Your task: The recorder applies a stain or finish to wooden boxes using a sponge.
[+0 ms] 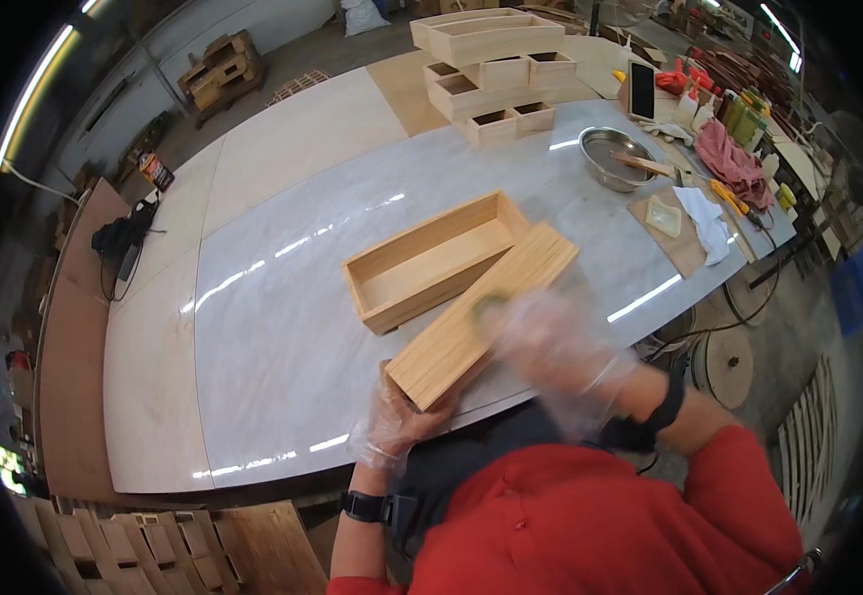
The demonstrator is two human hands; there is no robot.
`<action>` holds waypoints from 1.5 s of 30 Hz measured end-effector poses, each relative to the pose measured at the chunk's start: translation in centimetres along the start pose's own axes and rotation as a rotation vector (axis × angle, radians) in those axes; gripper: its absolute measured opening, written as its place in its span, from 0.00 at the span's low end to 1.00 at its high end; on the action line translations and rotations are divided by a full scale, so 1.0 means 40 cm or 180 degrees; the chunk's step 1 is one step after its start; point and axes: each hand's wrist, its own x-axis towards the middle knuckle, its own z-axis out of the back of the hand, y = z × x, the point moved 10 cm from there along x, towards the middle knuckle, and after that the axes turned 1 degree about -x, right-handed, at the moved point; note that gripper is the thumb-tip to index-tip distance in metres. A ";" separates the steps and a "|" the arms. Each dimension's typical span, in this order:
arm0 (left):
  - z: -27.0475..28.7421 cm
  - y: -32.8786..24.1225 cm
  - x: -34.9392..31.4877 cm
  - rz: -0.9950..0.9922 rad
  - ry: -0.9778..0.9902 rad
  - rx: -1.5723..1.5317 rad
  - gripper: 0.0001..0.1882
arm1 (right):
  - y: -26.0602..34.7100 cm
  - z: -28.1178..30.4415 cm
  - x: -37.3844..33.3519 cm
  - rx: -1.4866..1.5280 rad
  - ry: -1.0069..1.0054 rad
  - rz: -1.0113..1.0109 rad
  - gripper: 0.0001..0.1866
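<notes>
Left hand: your left hand (404,412), wearing a clear plastic glove, is clamping on the lower-left end of the held box, its fingers wrapping the corner.
Right hand: your right hand (546,337), also in a clear glove, is lying over a small greenish pad (489,309) on the box's upturned face; motion is blurring it, so you cannot tell whether its fingers are closing on the pad.
Held box: the long, narrow, pale wooden box (459,329) is slanting up to the right in front of you, over the near edge of the counter (283,387), and turning a broad, grained face upward.
Open box: a rectangular, open-topped, pale wooden box (431,270) is sitting just beyond, its right end being partly covered from view by the held one.
Stack: several light wooden drawer-like boxes (496,74) are standing piled toward the far end.
Bowl: a round, shiny metal bowl (612,180) is standing at the far right, a wooden-handled tool (640,162) lying across its rim.
Right edge: a white cloth (704,226) and a small, pale, translucent dish (663,218) are lying near each other, with a crumpled pink cloth (729,159) lying beyond them.
</notes>
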 end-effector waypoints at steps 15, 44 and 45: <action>-0.032 0.038 -0.017 0.0106 0.0475 0.0099 0.37 | -0.252 0.007 -0.042 -0.0516 -0.0285 -0.1242 0.10; -0.012 -0.034 -0.029 0.0452 -0.0203 -0.0500 0.40 | -0.238 -0.002 -0.077 0.0437 -0.0613 -0.0788 0.16; -0.002 -0.019 -0.036 0.0440 -0.0226 -0.0476 0.40 | -0.238 0.013 -0.077 0.0764 -0.0728 -0.0786 0.16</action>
